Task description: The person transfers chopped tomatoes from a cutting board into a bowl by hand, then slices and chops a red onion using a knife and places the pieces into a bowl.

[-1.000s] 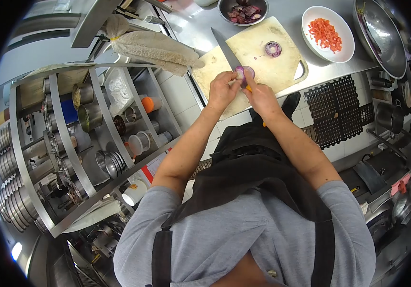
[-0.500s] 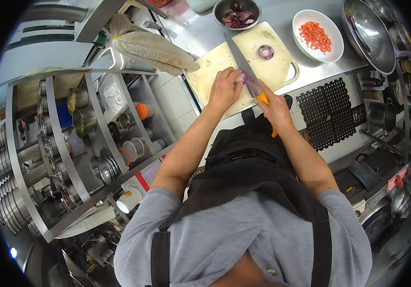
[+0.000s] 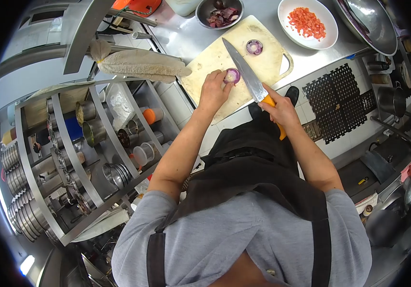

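My left hand point(image 3: 214, 91) pinches a cut piece of red onion point(image 3: 232, 76) at the left part of the cutting board point(image 3: 204, 66). The onion's ringed cut face shows upward. In my right hand point(image 3: 282, 111) is a chef's knife point(image 3: 246, 71), held by its orange-yellow handle. Its blade lies over the board, to the right of the held onion and apart from it, with the tip pointing away from me. A second red onion piece point(image 3: 254, 47) rests cut face up on the board beyond the blade.
Behind the board stands a steel bowl point(image 3: 199, 20) with onion skins. A white bowl point(image 3: 331, 37) of diced tomato and a large steel bowl point(image 3: 382, 33) are at the right. A cloth point(image 3: 138, 66) hangs at left, above shelves point(image 3: 83, 184) of pots. A black mat point(image 3: 332, 103) lies on the floor.
The held onion has tipped so its cut face now shows. The knife blade has separated from the onion, to its right. The whole view has shifted slightly.
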